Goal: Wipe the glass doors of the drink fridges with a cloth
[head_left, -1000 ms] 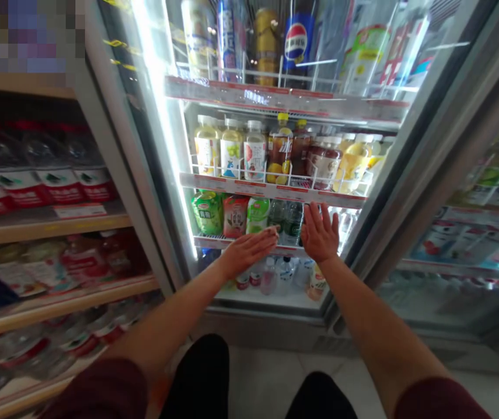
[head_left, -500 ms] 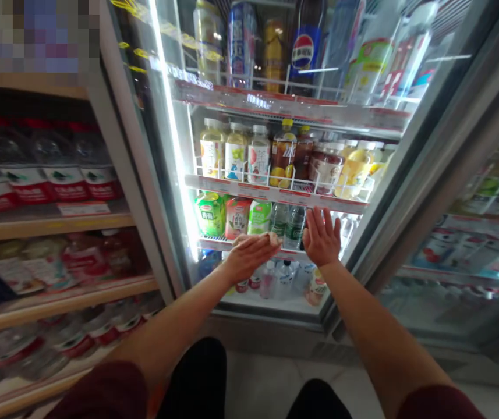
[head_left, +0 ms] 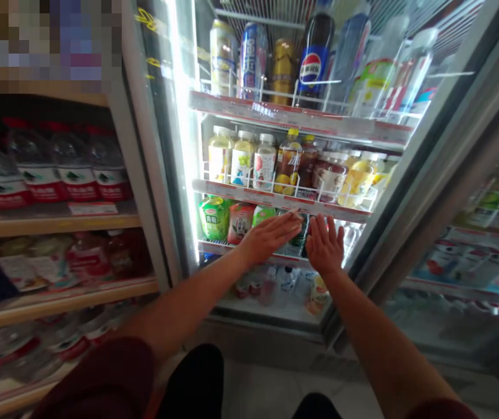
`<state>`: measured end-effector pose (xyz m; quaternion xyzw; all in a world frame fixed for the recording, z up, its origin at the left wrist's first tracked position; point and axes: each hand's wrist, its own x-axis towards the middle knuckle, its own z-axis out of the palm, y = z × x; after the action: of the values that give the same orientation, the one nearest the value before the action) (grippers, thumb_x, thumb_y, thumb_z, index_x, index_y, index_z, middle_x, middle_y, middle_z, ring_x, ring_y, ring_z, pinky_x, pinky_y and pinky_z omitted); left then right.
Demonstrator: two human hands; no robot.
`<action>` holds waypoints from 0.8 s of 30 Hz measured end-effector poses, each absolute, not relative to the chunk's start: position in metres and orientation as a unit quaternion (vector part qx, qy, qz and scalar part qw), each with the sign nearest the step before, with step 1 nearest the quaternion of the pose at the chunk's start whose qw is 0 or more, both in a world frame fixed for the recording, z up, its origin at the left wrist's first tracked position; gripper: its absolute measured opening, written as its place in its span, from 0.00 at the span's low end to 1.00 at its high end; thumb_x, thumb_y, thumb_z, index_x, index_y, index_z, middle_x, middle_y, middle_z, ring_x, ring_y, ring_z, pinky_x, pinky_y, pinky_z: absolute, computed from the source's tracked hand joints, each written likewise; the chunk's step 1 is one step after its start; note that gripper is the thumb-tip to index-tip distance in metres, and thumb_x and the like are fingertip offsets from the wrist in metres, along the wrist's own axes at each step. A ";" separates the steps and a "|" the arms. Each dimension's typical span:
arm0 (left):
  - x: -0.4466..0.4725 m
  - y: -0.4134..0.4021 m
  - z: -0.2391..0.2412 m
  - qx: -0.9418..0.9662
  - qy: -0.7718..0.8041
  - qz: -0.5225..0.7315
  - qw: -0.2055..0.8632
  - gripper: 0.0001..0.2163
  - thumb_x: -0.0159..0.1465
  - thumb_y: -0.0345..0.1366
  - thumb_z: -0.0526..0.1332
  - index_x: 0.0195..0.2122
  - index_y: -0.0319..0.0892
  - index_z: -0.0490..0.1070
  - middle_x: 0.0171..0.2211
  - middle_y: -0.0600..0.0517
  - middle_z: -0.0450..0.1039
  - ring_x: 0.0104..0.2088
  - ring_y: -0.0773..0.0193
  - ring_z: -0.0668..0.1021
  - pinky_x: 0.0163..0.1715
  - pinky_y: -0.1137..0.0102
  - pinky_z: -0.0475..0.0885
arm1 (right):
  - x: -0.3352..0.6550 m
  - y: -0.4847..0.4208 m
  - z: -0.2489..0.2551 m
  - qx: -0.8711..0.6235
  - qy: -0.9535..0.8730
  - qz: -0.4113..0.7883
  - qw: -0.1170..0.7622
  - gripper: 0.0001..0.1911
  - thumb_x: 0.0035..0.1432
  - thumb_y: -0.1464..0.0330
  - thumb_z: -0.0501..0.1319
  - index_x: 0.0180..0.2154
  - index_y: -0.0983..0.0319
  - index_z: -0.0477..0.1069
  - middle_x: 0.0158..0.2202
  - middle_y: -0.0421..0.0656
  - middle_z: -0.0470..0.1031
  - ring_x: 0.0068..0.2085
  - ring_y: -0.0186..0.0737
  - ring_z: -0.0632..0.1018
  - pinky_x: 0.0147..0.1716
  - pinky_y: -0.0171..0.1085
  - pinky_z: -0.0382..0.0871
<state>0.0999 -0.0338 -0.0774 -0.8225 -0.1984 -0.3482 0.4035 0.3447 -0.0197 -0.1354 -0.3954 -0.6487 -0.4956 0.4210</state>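
My left hand (head_left: 271, 234) is stretched across the front of a lit drinks cooler, fingers together and flattened. A small pale, crumpled piece of cloth (head_left: 293, 215) shows at its fingertips; most of it is hidden under the hand. Close beside it on the right, my right hand (head_left: 325, 244) is raised with fingers apart, palm toward the cooler, holding nothing. Both seem to lie against the glass door, though contact is hard to make out. Behind them are a green pouch (head_left: 214, 218), a red pouch (head_left: 239, 223) and dark bottles partly covered by my hands.
Upper cooler shelves hold juice bottles (head_left: 264, 162), cans (head_left: 252, 61) and a cola bottle (head_left: 314, 55). The door's metal frame (head_left: 406, 215) runs down the right. Wooden shelves (head_left: 57, 226) with red-capped water bottles (head_left: 35, 157) stand at left. My knees are below.
My left hand has slid up and to the right along the cooler front, nearer my right hand. The right hand stays almost in place. The view has shifted slightly.
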 end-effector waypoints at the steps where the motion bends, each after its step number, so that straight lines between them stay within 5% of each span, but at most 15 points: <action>1: 0.101 -0.032 -0.065 -0.820 -0.207 -0.351 0.402 0.24 0.73 0.26 0.49 0.68 0.48 0.64 0.68 0.55 0.65 0.73 0.65 0.58 0.69 0.65 0.65 | 0.345 -0.020 -0.135 -0.398 -0.648 -0.497 0.418 0.32 0.69 0.66 0.55 0.72 0.60 0.55 0.68 0.51 0.68 0.71 0.49 0.65 0.73 0.53 0.46; 7: 0.112 -0.009 0.023 -0.727 -0.322 -0.498 0.347 0.26 0.74 0.28 0.43 0.73 0.44 0.54 0.74 0.50 0.52 0.76 0.57 0.46 0.73 0.53 0.52 | 0.344 -0.021 -0.133 -0.387 -0.639 -0.513 0.423 0.31 0.69 0.66 0.55 0.71 0.63 0.58 0.66 0.51 0.71 0.73 0.47 0.61 0.74 0.50 0.43; 14: 0.111 -0.027 -0.063 -0.836 -0.220 -0.320 0.387 0.32 0.70 0.24 0.51 0.74 0.52 0.50 0.74 0.58 0.52 0.75 0.67 0.44 0.76 0.63 0.46 | 0.346 -0.017 -0.138 -0.396 -0.653 -0.485 0.426 0.31 0.70 0.66 0.54 0.72 0.60 0.56 0.68 0.51 0.68 0.72 0.49 0.62 0.73 0.53 0.45; 20: 0.040 -0.007 -0.010 -0.711 -0.388 -0.451 0.374 0.32 0.70 0.23 0.45 0.75 0.45 0.45 0.76 0.51 0.45 0.76 0.60 0.39 0.75 0.52 0.39 | 0.347 -0.017 -0.138 -0.398 -0.660 -0.472 0.428 0.30 0.70 0.66 0.54 0.71 0.61 0.58 0.68 0.51 0.67 0.73 0.49 0.61 0.73 0.53 0.46; 24: 0.033 -0.012 -0.041 -0.704 -0.381 -0.465 0.379 0.30 0.70 0.25 0.47 0.74 0.43 0.49 0.76 0.48 0.45 0.75 0.58 0.36 0.75 0.52 0.47 | 0.347 -0.018 -0.138 -0.397 -0.653 -0.479 0.432 0.30 0.70 0.65 0.54 0.71 0.61 0.58 0.68 0.51 0.68 0.72 0.49 0.63 0.73 0.52 0.46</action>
<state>0.0328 -0.0118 -0.0410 -0.7036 -0.3811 -0.4648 0.3790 0.3466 -0.0178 -0.1377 -0.3967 -0.6532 -0.4792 0.4317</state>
